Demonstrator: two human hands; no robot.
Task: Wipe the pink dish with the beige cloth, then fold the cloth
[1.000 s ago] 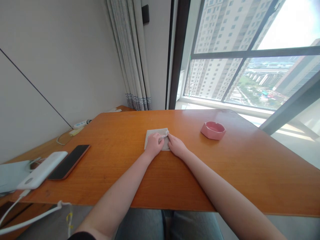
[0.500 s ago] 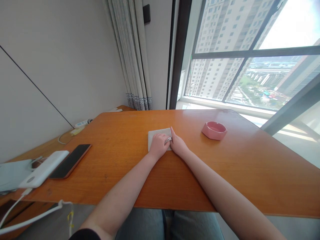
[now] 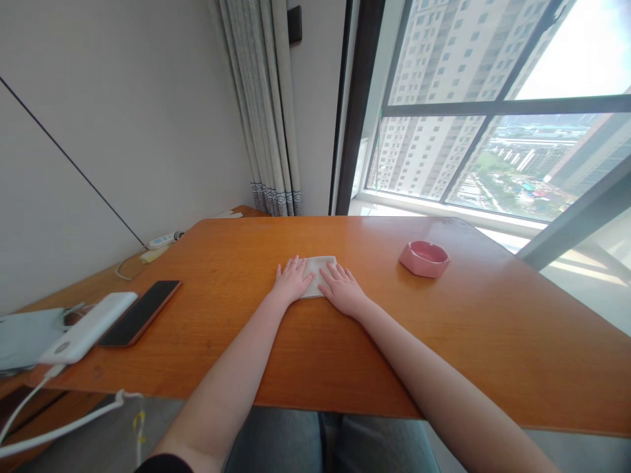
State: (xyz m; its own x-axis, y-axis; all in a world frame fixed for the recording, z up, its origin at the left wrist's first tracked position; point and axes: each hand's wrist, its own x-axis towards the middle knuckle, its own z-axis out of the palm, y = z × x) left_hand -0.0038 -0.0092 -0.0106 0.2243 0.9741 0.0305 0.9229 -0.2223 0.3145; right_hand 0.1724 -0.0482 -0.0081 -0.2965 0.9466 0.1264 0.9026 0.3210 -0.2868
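A folded whitish cloth (image 3: 316, 268) lies flat on the wooden table, near its middle. My left hand (image 3: 290, 280) rests on the cloth's left edge, fingers stretched out and spread. On the right edge lies my right hand (image 3: 342, 288), palm down with its fingers apart. Neither hand grips anything. Parts of the cloth's sides are hidden under the hands, while its centre and far edge show between them.
A pink ashtray (image 3: 424, 258) stands on the wooden table (image 3: 236, 263) to the right. At the left lie a phone (image 3: 141, 314) and a white power bank (image 3: 89, 328) with a cable. A window (image 3: 468, 157) is beyond the table.
Both hands were together at the cloth's right side, the left one pinching a bit of it. Now they are apart, laid flat on opposite edges, and the cloth appears narrower.
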